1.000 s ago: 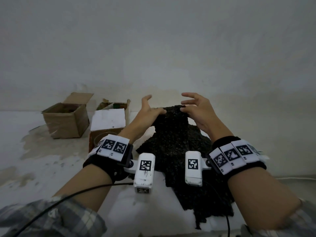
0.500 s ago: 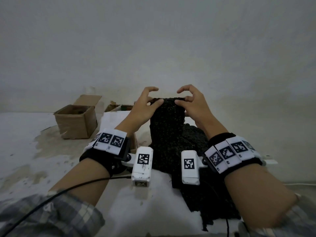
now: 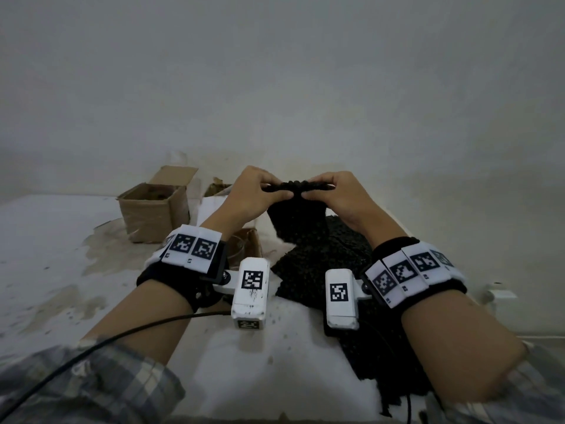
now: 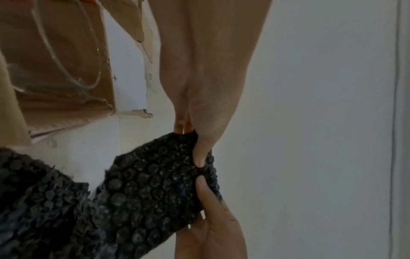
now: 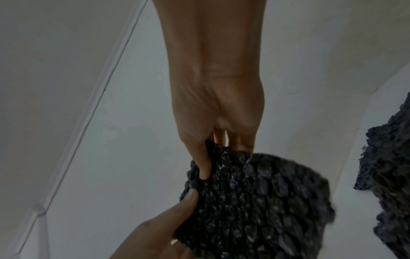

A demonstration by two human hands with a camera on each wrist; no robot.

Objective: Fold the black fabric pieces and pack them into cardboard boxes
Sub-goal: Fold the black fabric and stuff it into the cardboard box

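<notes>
The black fabric piece point(image 3: 298, 221) is a bumpy, bubble-textured sheet, dull black with small glints on its rounded cells. Its top edge is bunched and lifted above the white table point(image 3: 61, 240), and the rest hangs down onto a larger heap of the same black material point(image 3: 330, 264) that lies on the table and trails toward the near edge.

The left hand point(image 3: 249, 194) pinches the lifted edge, thumb in front and fingers curled over the top behind it. The right hand point(image 3: 339, 195) pinches it the same way just beside it, so the two thumb tips nearly meet at the middle of the edge. From the left wrist view the left thumb point(image 4: 200, 154) presses into the fabric, with the right thumb tip just below it.

On the far left of the table stands an open cardboard box point(image 3: 153, 212), flaps up; something brownish lies inside, too dim to tell what. Nearer, just left of the fabric and partly hidden by the left hand, is a second cardboard box point(image 3: 247, 243) with a white sheet point(image 3: 211, 209) over its top and clear plastic on its side.
</notes>
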